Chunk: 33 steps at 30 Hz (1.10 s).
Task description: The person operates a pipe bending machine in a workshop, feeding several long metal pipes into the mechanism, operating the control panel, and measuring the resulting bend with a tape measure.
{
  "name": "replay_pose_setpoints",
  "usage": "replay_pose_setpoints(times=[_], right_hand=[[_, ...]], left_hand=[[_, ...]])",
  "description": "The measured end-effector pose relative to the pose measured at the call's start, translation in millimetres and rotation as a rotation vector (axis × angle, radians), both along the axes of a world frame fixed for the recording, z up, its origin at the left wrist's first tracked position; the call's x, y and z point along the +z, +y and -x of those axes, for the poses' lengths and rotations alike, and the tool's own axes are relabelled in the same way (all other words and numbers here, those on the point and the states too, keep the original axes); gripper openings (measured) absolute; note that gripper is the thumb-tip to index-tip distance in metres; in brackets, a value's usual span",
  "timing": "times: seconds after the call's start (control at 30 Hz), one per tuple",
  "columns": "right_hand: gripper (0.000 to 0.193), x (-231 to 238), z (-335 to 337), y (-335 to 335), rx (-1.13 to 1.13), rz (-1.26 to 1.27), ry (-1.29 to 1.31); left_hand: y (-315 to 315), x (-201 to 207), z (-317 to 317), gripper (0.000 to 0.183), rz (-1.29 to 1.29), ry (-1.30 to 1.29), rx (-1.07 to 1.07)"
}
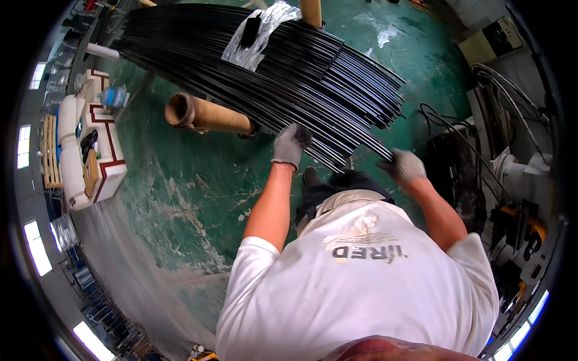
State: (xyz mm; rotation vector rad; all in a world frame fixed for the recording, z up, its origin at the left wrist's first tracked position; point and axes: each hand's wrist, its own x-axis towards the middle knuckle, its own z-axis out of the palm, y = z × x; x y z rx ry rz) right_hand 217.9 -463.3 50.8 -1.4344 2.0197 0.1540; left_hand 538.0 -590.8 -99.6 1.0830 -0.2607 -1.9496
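Near the frame's centre, the gloved left hand (291, 143) and right hand (402, 165) each close their grip on black rods (337, 133) not yet pulled clear of the large stack (253, 72).

Supports: black rods (289, 66) are borne on cardboard tubes (211, 115).
Floor: green floor (180, 192) is worn pale in patches.
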Motion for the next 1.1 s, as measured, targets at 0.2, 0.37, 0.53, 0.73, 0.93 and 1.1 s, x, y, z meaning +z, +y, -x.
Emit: replay_pose_setpoints(times=[0.2, 0.37, 0.53, 0.73, 0.93, 1.1], right_hand=[[0.028, 23, 130, 332, -0.201, 0.008, 0.332], [0.025, 36, 86, 492, -0.415, 0.025, 0.606], [0.006, 1, 17, 361, -0.473, 0.36, 0.548], [0.011, -43, 90, 464, -0.57, 0.304, 0.481], [0.014, -95, 154, 593, -0.776, 0.225, 0.505], [0.018, -71, 121, 560, -0.922, 0.619, 0.418]], left_hand=[[-82, -47, -41, 0.046, 0.004, 0.504, 0.087], [-37, 19, -13, 0.03, -0.116, 0.125, -0.03], [32, 39, 18, 0.021, -0.174, 0.065, -0.09], [125, 122, 92, 0.019, 0.086, 0.152, -0.227], [202, 141, 206, 0.016, 0.494, 0.133, -0.523], [282, 181, 319, 0.016, 0.581, 0.187, -0.715]])
